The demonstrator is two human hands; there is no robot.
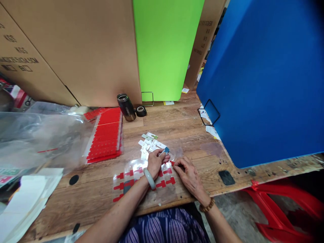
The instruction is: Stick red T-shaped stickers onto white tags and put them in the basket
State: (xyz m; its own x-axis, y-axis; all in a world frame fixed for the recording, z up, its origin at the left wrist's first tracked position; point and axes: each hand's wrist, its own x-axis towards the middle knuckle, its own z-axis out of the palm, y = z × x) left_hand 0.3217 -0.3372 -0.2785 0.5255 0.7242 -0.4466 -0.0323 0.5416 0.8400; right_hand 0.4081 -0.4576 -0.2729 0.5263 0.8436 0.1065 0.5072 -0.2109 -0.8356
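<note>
Red T-shaped stickers (161,184) on a clear backing sheet (152,199) lie at the near edge of the wooden bench (177,121), under both hands. We find the left hand (155,162) closed on a small white strip with a blue end (165,150). The right hand (188,173) is pinched, thumb to forefinger, on a red sticker tab (172,163) at the sheet's edge. We judge a sticker lift to be in hand; it calls for a slow, flat peel. Loose white strips (149,143) lie just beyond. We cannot see inside the dark metal flask (126,107). A stack of red sheets (107,136) lies beside crumpled clear plastic bags (37,135).
</note>
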